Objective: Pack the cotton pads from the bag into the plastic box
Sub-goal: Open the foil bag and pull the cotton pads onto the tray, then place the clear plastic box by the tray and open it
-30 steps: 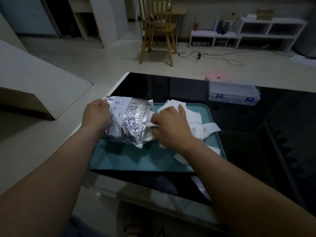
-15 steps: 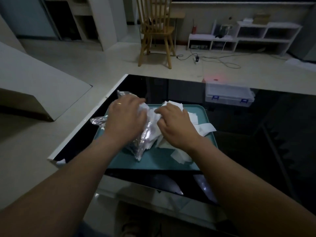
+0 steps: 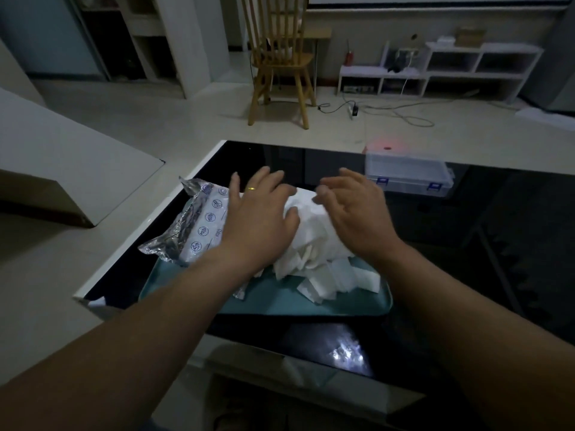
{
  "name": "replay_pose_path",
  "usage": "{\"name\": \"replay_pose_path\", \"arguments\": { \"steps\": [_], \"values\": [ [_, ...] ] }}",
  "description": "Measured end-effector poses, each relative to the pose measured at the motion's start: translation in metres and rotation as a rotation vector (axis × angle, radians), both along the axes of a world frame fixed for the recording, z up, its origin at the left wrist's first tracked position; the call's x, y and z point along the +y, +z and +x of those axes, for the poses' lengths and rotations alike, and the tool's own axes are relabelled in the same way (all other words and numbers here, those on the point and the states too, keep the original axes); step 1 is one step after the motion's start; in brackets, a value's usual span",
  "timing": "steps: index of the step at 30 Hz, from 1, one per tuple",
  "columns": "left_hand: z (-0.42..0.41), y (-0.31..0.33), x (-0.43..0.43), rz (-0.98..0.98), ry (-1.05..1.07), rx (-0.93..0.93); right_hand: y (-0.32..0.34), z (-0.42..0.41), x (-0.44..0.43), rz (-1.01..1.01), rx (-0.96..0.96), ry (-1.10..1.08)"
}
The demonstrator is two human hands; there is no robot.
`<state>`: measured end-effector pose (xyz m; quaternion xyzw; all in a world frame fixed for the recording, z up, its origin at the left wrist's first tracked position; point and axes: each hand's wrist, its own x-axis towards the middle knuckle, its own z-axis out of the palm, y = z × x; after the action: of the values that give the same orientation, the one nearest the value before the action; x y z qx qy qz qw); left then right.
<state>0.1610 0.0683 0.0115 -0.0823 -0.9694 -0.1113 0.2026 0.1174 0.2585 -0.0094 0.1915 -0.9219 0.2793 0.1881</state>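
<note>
A heap of white cotton pads [image 3: 314,244] lies on a teal tray [image 3: 280,301] on the black table. The crinkled silver bag [image 3: 193,225] lies at the tray's left end, mouth toward the heap. My left hand [image 3: 259,219] rests flat over the bag's mouth and the left side of the heap, fingers spread. To the right, my right hand [image 3: 354,213] hovers over the heap with fingers apart, holding nothing. The clear plastic box [image 3: 407,172] with blue latches stands shut at the table's far edge, behind my right hand.
The black glass table [image 3: 466,244] ends close to the tray's left side and near edge. A wooden chair [image 3: 280,60] stands on the floor beyond, with low white shelves [image 3: 435,70] and cables at the back right. A white board [image 3: 62,157] lies at left.
Both hands have let go and opened. The left hand moved from the bag's body to its mouth, the pads now lie heaped outside the bag, and the bag has flattened toward the left.
</note>
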Motion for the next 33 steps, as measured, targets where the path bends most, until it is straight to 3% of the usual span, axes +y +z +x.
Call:
{"name": "replay_pose_path", "arguments": {
  "steps": [11,13,16,22,29,33],
  "values": [
    [-0.168,0.011,0.144,-0.02,-0.072,-0.475,-0.026,-0.135,0.161,0.215,-0.197,-0.468],
    [-0.19,0.002,0.165,0.016,-0.058,-0.554,-0.031,-0.147,0.181,0.204,-0.282,-0.571],
    [-0.205,-0.016,0.188,0.053,-0.083,-0.681,-0.04,-0.157,0.197,0.058,-0.484,-0.56],
    [-0.178,-0.025,0.201,0.117,-0.047,-0.639,-0.036,-0.141,0.209,-0.098,-0.509,-0.454],
    [-0.087,-0.003,0.198,0.182,0.028,-0.543,-0.008,-0.036,0.209,-0.226,-0.478,-0.47],
    [-0.029,-0.008,0.201,0.313,0.058,-0.608,-0.01,0.021,0.207,-0.335,-0.554,-0.494]
  ]
}}
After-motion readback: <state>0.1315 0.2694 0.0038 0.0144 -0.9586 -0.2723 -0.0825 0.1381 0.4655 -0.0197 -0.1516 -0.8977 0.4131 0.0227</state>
